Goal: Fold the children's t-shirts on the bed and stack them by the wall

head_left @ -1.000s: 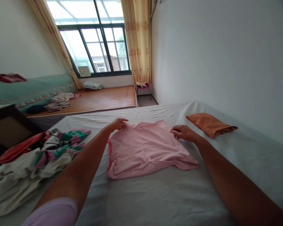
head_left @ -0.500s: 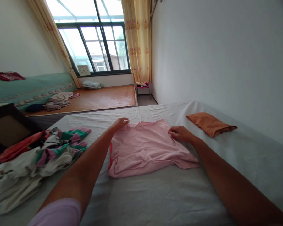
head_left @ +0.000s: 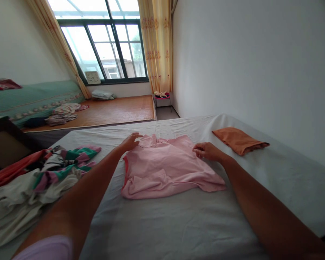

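Note:
A pink T-shirt (head_left: pixel 165 166) lies spread on the pale sheet in front of me, with wrinkles across its near half and a red edge along its left side. At its far left corner is my left hand (head_left: pixel 130 141), fingers stretched out and apart beside a small raised fold of the cloth. My right hand (head_left: pixel 209 151) rests at the shirt's right edge, its fingers bent and closed on the fabric there; the fingertips are partly hidden.
A folded orange-brown garment (head_left: pixel 239 140) lies to the right, near the white wall (head_left: pixel 249 65). At the left is a heap of mixed clothes (head_left: pixel 51 177) beside a dark piece of furniture (head_left: pixel 8 144). Beyond the sheeted bed (head_left: pixel 178 224) stands another bed with a brown mat (head_left: pixel 119 110).
My left hand has moved slightly left, off the shirt's far left corner, where a fold now stands up. The right hand stays at the right edge. The whole view has shifted a little.

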{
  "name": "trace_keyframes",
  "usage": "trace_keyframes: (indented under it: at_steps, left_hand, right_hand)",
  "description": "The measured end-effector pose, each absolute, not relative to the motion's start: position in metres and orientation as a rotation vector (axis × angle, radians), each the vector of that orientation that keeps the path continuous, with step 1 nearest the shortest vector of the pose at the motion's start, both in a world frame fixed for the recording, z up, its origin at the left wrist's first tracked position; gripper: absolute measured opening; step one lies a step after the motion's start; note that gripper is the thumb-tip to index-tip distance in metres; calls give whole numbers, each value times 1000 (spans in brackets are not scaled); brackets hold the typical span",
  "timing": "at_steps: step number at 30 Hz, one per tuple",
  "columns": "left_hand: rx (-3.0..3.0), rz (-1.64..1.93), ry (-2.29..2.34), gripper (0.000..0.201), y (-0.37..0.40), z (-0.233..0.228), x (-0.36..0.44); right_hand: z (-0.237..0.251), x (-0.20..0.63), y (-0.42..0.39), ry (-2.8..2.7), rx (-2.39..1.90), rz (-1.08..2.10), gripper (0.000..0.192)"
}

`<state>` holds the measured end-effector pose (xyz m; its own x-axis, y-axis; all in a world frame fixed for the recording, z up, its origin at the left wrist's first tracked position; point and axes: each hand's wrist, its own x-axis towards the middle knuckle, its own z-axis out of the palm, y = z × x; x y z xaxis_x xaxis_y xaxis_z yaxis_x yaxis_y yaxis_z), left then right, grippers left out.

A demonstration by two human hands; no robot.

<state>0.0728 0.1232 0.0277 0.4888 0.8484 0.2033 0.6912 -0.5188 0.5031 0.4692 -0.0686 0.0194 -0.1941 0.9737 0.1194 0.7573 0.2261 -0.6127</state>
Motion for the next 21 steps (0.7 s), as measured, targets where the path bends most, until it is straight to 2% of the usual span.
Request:
trace_keyframes:
  at_steps: [2, 5, 8, 10, 13, 16, 21]
  left_hand:
    - [2404, 448, 1090, 40, 91, 32, 69]
    - [2377, 168, 814, 45, 26, 48, 59]
    - [2466, -28, 667, 52, -35, 60, 48]
    - [2534, -49, 650, 59, -63, 60, 43]
    - [2542, 61, 761, 47, -82, 49, 41]
    - [2483, 102, 794, 31, -82, 46, 35]
    - [2340, -35, 758, 27, -73, 62, 8]
  right_hand:
    - [25, 475, -71, -1992, -1586, 650, 25]
    - [26, 483, -71, -1908, -1657, 641, 27]
    - [17, 482, -66, -1802, -1817, 413, 25]
    - [8, 475, -62, -1795, -1875, 299, 30]
    - [-1, 462, -60, -1855, -1832, 299, 39]
    - [-2, 456, -60, -1888, -1760, 313, 34]
    - [1, 466, -61, -1920, -1690, 440, 28]
